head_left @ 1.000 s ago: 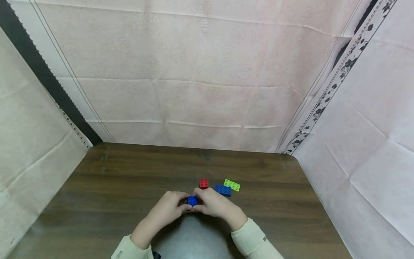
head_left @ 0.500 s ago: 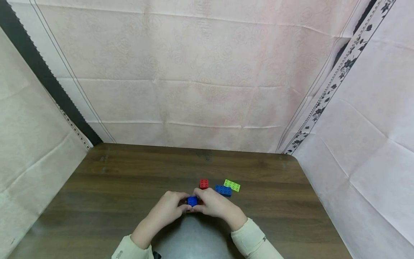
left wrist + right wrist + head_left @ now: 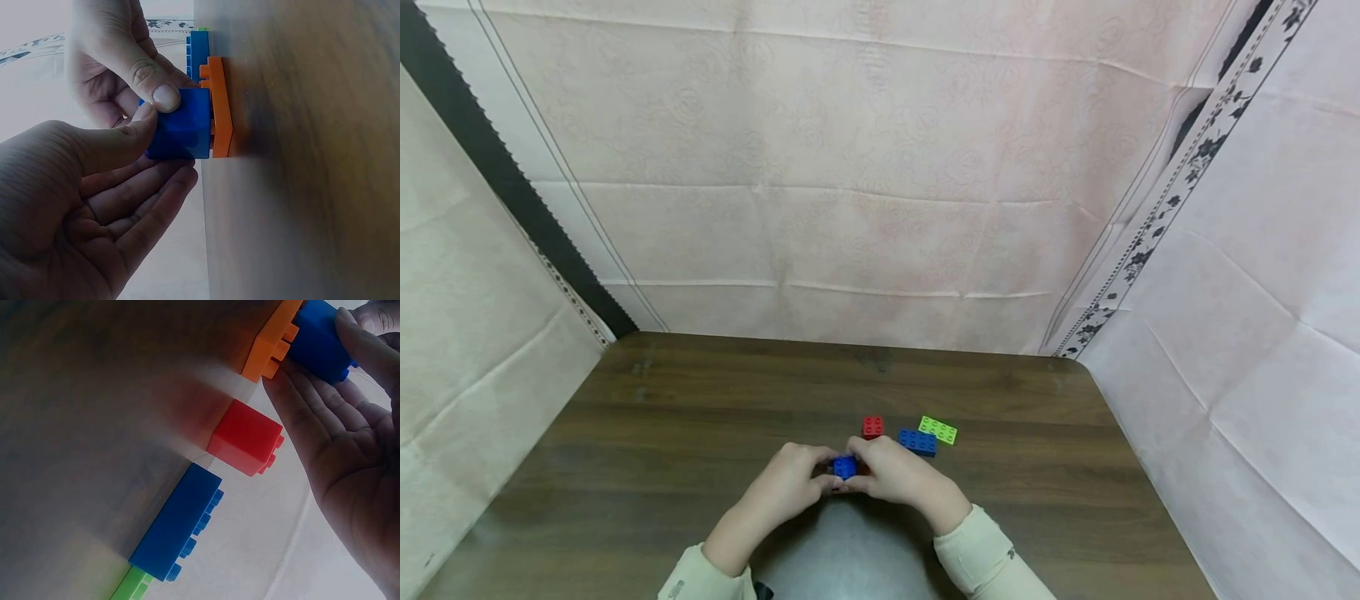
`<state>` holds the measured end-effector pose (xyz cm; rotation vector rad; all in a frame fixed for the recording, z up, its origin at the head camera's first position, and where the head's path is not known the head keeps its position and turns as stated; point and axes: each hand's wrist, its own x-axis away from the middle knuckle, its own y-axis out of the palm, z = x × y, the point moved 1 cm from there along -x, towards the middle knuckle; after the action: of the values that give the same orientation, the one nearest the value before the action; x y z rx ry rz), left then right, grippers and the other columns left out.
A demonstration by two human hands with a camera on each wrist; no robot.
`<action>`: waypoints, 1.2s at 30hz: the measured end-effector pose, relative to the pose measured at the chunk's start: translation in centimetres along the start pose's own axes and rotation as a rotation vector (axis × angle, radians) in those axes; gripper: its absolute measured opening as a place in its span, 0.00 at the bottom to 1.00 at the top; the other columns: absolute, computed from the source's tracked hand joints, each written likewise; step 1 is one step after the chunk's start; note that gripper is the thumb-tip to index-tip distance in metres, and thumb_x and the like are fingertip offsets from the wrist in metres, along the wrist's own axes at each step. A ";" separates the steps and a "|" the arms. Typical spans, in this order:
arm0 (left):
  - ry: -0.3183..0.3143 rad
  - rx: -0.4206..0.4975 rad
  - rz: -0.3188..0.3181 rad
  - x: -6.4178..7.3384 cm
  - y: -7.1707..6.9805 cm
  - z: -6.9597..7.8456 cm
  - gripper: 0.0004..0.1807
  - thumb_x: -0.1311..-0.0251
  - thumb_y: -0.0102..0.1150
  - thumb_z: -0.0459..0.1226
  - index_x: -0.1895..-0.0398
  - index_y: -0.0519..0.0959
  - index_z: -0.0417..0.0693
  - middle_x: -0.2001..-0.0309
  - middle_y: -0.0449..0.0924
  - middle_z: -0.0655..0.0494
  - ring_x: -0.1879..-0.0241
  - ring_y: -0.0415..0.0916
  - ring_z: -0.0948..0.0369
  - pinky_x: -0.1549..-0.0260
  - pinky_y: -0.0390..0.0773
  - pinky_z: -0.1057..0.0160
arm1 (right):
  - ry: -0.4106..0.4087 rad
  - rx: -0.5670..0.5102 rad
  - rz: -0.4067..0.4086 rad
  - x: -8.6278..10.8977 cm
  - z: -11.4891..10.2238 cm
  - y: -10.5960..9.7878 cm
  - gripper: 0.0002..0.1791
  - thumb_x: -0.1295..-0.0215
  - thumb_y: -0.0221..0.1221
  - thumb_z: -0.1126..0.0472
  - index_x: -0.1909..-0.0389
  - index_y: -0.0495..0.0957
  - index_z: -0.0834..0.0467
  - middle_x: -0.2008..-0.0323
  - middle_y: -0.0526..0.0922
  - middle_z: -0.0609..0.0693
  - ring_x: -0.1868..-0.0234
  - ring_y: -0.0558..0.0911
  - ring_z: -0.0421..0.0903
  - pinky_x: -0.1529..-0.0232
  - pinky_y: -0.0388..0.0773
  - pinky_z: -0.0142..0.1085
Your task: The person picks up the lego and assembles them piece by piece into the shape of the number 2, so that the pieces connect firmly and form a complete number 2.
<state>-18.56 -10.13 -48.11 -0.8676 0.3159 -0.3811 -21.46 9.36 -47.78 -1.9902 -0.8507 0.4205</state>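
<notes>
A small blue toy brick point(image 3: 844, 467) is pinched between both hands. My left hand point(image 3: 792, 482) holds its near side, the thumb tip point(image 3: 142, 119) pressed on the blue face and the other fingers reaching along its far side. The right hand point(image 3: 891, 472) grips it from the other side, its thumb beside the left one. In the left wrist view, the blue brick stands right at the studs of a flat orange brick point(image 3: 222, 119), with some orange studs still showing. That orange brick lies on the wooden table point(image 3: 700, 417), mostly hidden by the hands in the head view.
Just beyond the hands stands a red brick point(image 3: 872, 427). Right of it, a longer blue brick point(image 3: 917, 442) lies beside a lime green brick point(image 3: 938, 429). Pale patterned cloth point(image 3: 865, 208) hangs behind the table's far edge and along both sides.
The blue brick has turned slightly and shifted a little to the left between the fingers. Both hands otherwise keep nearly the same place, and the other bricks stay put.
</notes>
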 end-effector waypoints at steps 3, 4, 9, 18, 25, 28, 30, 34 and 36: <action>-0.011 0.002 -0.006 0.0 0.0 0.0 0.12 0.38 0.70 0.39 0.53 0.86 0.46 0.59 0.87 0.55 0.59 0.83 0.59 0.61 0.82 0.56 | -0.003 0.002 0.002 0.0 0.1 0.1 0.12 0.32 0.66 0.52 0.56 0.75 0.51 0.72 0.76 0.37 0.74 0.74 0.32 0.73 0.73 0.27; -0.016 0.002 -0.009 0.0 0.0 0.0 0.12 0.38 0.70 0.39 0.53 0.86 0.46 0.59 0.87 0.55 0.59 0.83 0.59 0.61 0.82 0.56 | -0.004 0.003 0.003 0.0 0.1 0.1 0.12 0.32 0.66 0.52 0.56 0.75 0.51 0.72 0.75 0.37 0.75 0.74 0.32 0.73 0.73 0.27; -0.027 -0.002 -0.011 0.0 0.0 0.0 0.12 0.39 0.70 0.39 0.53 0.86 0.45 0.58 0.87 0.54 0.58 0.84 0.58 0.61 0.83 0.55 | -0.003 0.004 0.007 -0.1 0.2 0.2 0.12 0.33 0.66 0.52 0.56 0.75 0.51 0.73 0.75 0.37 0.75 0.74 0.32 0.73 0.73 0.27; -0.027 0.001 -0.009 0.0 -0.1 0.1 0.11 0.39 0.70 0.36 0.54 0.86 0.44 0.59 0.87 0.54 0.59 0.84 0.58 0.61 0.83 0.56 | -0.001 -0.006 0.005 -0.1 0.1 0.1 0.12 0.33 0.67 0.52 0.56 0.75 0.51 0.73 0.75 0.37 0.75 0.73 0.32 0.74 0.73 0.26; -0.038 0.002 0.003 -0.2 -0.1 0.1 0.12 0.41 0.71 0.36 0.55 0.87 0.44 0.61 0.87 0.54 0.61 0.84 0.59 0.63 0.83 0.56 | 0.004 -0.005 -0.001 -0.1 0.1 -0.1 0.13 0.34 0.67 0.52 0.57 0.75 0.51 0.73 0.75 0.37 0.75 0.73 0.32 0.73 0.73 0.26; -0.050 0.007 0.002 -0.2 -0.1 0.1 0.12 0.42 0.72 0.37 0.55 0.87 0.44 0.61 0.87 0.55 0.62 0.83 0.61 0.64 0.82 0.57 | 0.006 -0.007 -0.001 0.0 0.0 -0.1 0.13 0.34 0.67 0.51 0.56 0.76 0.51 0.73 0.75 0.37 0.75 0.73 0.33 0.73 0.73 0.27; -0.057 0.007 0.003 -0.3 -0.1 0.0 0.12 0.42 0.72 0.37 0.55 0.87 0.44 0.62 0.87 0.56 0.63 0.83 0.61 0.64 0.82 0.58 | 0.009 -0.009 -0.002 0.0 0.0 -0.1 0.14 0.34 0.67 0.51 0.56 0.76 0.51 0.73 0.76 0.37 0.75 0.73 0.33 0.73 0.73 0.27; -0.065 0.001 0.009 -0.3 -0.1 0.0 0.12 0.44 0.73 0.38 0.56 0.87 0.45 0.63 0.87 0.57 0.63 0.82 0.62 0.65 0.82 0.58 | 0.017 -0.016 -0.011 -0.1 -0.1 -0.2 0.13 0.34 0.67 0.52 0.57 0.76 0.51 0.72 0.76 0.37 0.75 0.74 0.33 0.72 0.74 0.27; -0.069 0.004 0.010 -0.3 -0.1 0.1 0.12 0.44 0.74 0.38 0.57 0.87 0.46 0.63 0.87 0.58 0.64 0.82 0.62 0.65 0.82 0.58 | 0.021 -0.016 -0.015 -0.1 -0.1 -0.2 0.12 0.34 0.67 0.52 0.57 0.76 0.51 0.72 0.76 0.37 0.75 0.74 0.33 0.72 0.74 0.27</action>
<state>-18.85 -9.97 -47.99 -0.8734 0.2554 -0.3410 -21.61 9.30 -47.54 -1.9988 -0.8574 0.3844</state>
